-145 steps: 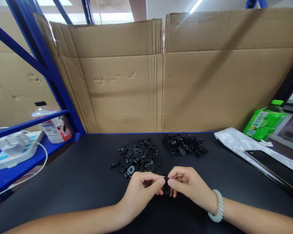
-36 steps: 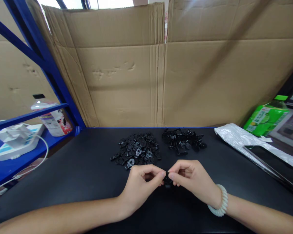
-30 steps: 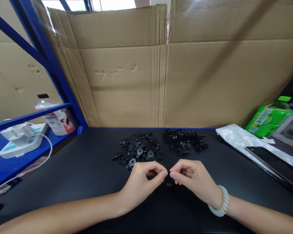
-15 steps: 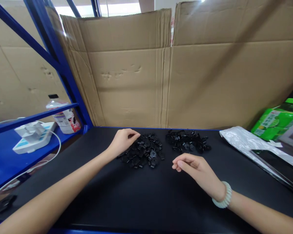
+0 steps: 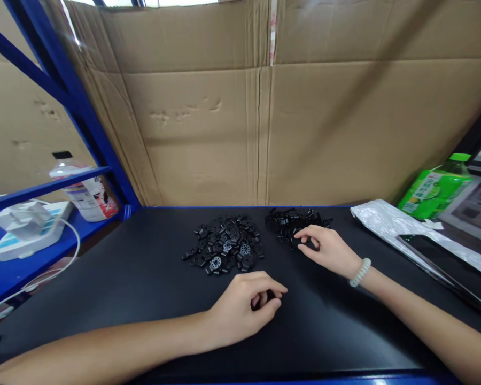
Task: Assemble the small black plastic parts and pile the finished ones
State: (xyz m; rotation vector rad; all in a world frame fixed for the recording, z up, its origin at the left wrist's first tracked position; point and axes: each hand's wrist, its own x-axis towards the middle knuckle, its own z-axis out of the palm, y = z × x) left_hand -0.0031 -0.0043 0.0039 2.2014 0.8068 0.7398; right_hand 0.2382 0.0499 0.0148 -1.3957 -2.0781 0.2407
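Observation:
My left hand [image 5: 250, 307] is over the black tabletop, in front of the left pile, with its fingers curled in toward the thumb. Something dark shows between the fingertips, too small and dark to make out. Behind it lies a heap of small black plastic parts [image 5: 224, 246], some with round perforated faces. My right hand [image 5: 326, 248], with a pale beaded bracelet at the wrist, reaches to the near edge of a second pile of black plastic parts [image 5: 294, 219]. Its thumb and fingers are apart, and the fingertips hide part of that pile.
A silver bag [image 5: 379, 214] lies at the right with a dark phone-like device [image 5: 449, 262] on it. Beyond leans a green-labelled bottle [image 5: 435, 184]. At the left, a power strip [image 5: 32, 230] and another bottle [image 5: 86, 192] stand on a blue shelf. Cardboard [image 5: 200, 133] walls the back.
My left hand has left the left pile and come right and nearer to me. My right hand has moved forward to the right pile and its fingers have opened. The view has tilted down slightly.

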